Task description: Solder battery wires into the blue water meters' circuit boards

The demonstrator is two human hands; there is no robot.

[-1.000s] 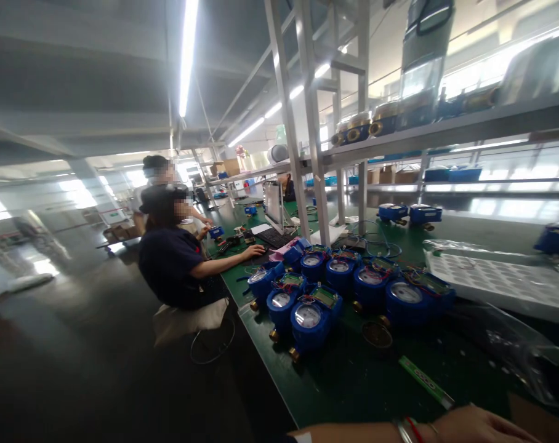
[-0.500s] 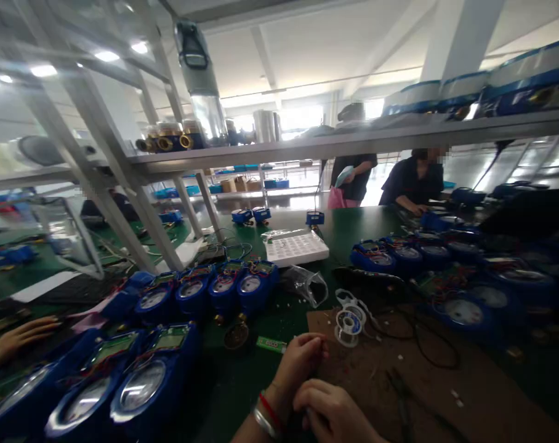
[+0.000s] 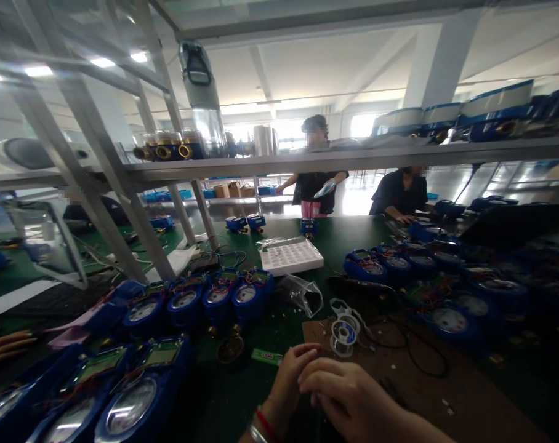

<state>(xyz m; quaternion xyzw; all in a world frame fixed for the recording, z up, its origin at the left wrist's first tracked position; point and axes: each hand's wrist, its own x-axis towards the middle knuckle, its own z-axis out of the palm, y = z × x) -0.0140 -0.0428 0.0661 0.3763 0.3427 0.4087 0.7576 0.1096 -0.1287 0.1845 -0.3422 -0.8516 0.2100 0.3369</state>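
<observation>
Overlap of hands at the near middle of the bench in the head view: the right hand (image 3: 353,389) lies across the fingers of the left hand (image 3: 294,376), which has a red band (image 3: 263,422) and a silver bangle (image 3: 257,434) at the wrist. Fingers of both are curled. Cannot tell whether either grasps anything; the space between the palms is hidden.

Change from 0.5 s ago: the right hand sits higher and farther over the left; then it was nearer and lower, beside the left wrist. At 1.0 s ago the view faced left along the bench, one hand showing at the near right.

Green strip (image 3: 266,357): flat on the bench (image 3: 215,394), just left of the left hand; contact uncertain. Brown round part (image 3: 231,349) just left of it, same spot as 0.5 s ago. Wire spool (image 3: 344,336): beyond the right hand, on the brown board (image 3: 455,387), likewise unmoved.

Blue meters (image 3: 143,369) in rows to the left, dials up; more to the right.

Far side: a standing person (image 3: 316,184) now has one arm out toward the left, not seen so at 0.5 s, and holds a light-blue item (image 3: 324,189).
</observation>
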